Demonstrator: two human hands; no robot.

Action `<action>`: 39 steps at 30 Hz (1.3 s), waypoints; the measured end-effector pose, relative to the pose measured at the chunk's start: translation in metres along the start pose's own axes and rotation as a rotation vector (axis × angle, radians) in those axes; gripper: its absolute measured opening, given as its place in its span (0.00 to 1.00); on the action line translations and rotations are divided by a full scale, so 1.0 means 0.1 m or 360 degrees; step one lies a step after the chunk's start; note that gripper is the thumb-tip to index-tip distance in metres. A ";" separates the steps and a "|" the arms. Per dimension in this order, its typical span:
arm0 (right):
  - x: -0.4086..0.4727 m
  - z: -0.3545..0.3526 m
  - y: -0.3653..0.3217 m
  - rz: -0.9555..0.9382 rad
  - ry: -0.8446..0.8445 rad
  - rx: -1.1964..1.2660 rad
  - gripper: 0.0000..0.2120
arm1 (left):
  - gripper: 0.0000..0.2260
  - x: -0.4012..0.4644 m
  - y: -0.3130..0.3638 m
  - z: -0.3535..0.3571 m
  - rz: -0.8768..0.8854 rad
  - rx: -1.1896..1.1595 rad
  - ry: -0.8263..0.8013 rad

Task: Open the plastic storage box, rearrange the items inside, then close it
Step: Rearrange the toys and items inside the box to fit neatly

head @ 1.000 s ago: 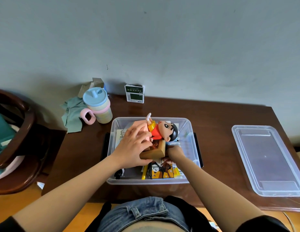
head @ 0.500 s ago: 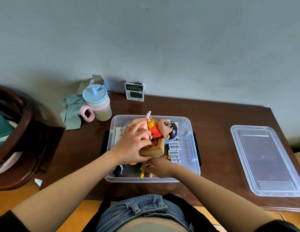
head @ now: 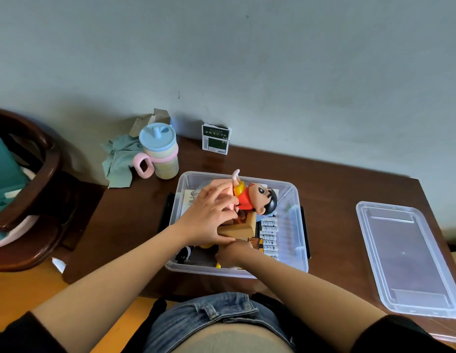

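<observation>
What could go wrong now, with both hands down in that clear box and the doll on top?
The cartoon doll lies on a wooden block above the storage box rim, so the lid may not shut. The left hand merely rests there; the doll could roll off. The right hand rummaging underneath might jostle the batteries.

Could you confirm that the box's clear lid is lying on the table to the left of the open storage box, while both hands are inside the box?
Not quite: the head view shows the clear lid lying on the table to the right of the open storage box, not the left. The rest holds: the left hand and right hand are both inside the box.
</observation>
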State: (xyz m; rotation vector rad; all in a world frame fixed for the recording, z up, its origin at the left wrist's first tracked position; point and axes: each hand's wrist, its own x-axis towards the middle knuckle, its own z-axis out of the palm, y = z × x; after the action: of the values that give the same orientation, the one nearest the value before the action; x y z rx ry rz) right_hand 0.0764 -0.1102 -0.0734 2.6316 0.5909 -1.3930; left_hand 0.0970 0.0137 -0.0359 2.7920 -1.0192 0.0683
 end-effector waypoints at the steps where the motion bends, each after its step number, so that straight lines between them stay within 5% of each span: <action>1: 0.00 0.00 0.00 0.0001 0.0022 -0.0048 0.17 | 0.24 0.00 0.00 0.00 0.0000 0.0006 0.0001; 7: 0.05 0.01 -0.01 -0.0074 0.0000 -0.0200 0.17 | 0.23 0.00 0.00 0.00 -0.0001 0.0024 0.0024; 14: -0.02 0.04 0.01 -0.0255 0.0278 -0.0618 0.20 | 0.22 0.01 0.01 0.02 0.0025 0.0040 0.0082; 22: 0.09 0.06 0.06 -0.0408 0.0343 -0.1554 0.15 | 0.20 0.01 0.01 0.03 0.0115 0.0081 0.0184; 24: 0.14 0.05 0.05 -0.0653 0.0351 -0.1743 0.16 | 0.20 0.00 0.01 0.02 0.0104 0.0088 0.0153; 30: 0.14 0.07 0.04 -0.0404 0.0262 -0.1474 0.14 | 0.23 -0.01 0.00 0.01 0.0047 0.0065 0.0041; 33: 0.14 0.07 0.00 -0.0433 0.0181 -0.0389 0.14 | 0.23 -0.01 0.00 0.02 0.0061 0.0077 0.0058; 36: 0.04 0.04 0.12 -0.0632 0.0159 0.0046 0.19 | 0.22 0.00 -0.01 0.04 0.0044 0.0058 0.0053; 39: 0.01 0.09 0.26 -0.0741 0.0272 0.0030 0.21 | 0.22 0.01 0.00 0.05 0.0028 0.0040 0.0041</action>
State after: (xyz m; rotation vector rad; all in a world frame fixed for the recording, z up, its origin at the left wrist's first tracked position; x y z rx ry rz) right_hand 0.0799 -0.1358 -0.0821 2.7589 1.2847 -1.2741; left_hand 0.0976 0.0128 -0.0409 2.7974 -1.0442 0.1195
